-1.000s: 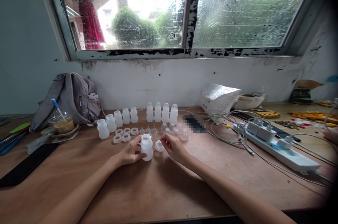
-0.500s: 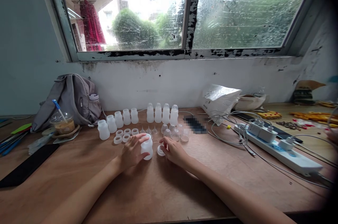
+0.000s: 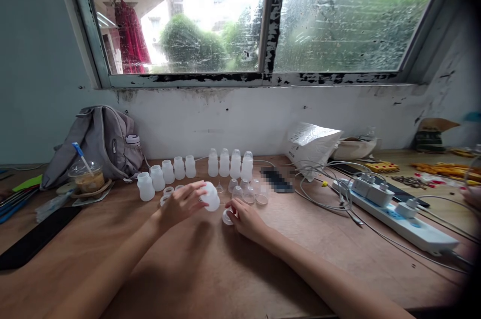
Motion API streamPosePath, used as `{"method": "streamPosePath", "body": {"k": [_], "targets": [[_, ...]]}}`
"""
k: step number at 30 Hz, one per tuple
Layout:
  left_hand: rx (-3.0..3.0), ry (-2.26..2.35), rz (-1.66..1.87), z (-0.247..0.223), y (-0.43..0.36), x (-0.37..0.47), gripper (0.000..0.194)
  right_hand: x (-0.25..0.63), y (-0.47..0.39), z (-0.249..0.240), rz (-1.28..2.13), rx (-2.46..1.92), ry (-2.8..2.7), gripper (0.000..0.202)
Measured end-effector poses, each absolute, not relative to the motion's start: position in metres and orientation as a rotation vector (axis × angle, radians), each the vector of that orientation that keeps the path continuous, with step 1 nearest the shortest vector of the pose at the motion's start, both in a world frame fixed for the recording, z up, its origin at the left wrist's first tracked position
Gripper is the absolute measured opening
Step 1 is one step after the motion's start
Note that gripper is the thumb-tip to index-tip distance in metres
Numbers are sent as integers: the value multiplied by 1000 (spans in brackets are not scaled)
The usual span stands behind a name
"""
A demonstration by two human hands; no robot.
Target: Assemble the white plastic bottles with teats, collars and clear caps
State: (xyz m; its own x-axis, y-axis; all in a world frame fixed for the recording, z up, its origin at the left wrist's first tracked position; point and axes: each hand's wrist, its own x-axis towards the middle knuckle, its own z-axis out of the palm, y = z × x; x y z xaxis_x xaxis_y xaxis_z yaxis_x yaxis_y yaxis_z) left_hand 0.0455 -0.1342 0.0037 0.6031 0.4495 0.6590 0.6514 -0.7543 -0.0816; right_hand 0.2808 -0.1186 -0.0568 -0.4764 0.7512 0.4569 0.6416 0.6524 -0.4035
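My left hand (image 3: 181,204) holds a translucent white baby bottle (image 3: 211,199) by its side. The bottle is raised off the table and tipped over. Just right of it, my right hand (image 3: 248,219) pinches a white ring collar (image 3: 226,217) resting on the table; its fingers hide part of the ring. Beyond the left hand lie several loose white rings (image 3: 165,200), partly covered by it. A clear teat (image 3: 220,187) stands behind the held bottle. Clear dome caps (image 3: 237,192) sit in a group past the right hand.
Several open bottles (image 3: 146,187) stand in a slanting row at left, and capped bottles (image 3: 224,164) line up at the back. A drink cup (image 3: 87,176), a backpack (image 3: 97,143) and a black pad (image 3: 39,236) are at left. Cables and a power strip (image 3: 398,219) lie at right.
My left hand has lifted the bottle from standing upright on the table and tilted it. The right hand stays at the ring collar, almost unmoved.
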Motion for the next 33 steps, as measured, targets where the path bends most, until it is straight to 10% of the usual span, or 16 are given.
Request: {"method": "streamPosePath", "body": {"k": [8,33], "targets": [[-2304,-909,-841,43,-54,41,29,281,-120,-56,236,-1100,-2267,14],[-2085,-1368,-671,-28,31,41,34,281,-125,-56,186,-1112,-2316,16]]}}
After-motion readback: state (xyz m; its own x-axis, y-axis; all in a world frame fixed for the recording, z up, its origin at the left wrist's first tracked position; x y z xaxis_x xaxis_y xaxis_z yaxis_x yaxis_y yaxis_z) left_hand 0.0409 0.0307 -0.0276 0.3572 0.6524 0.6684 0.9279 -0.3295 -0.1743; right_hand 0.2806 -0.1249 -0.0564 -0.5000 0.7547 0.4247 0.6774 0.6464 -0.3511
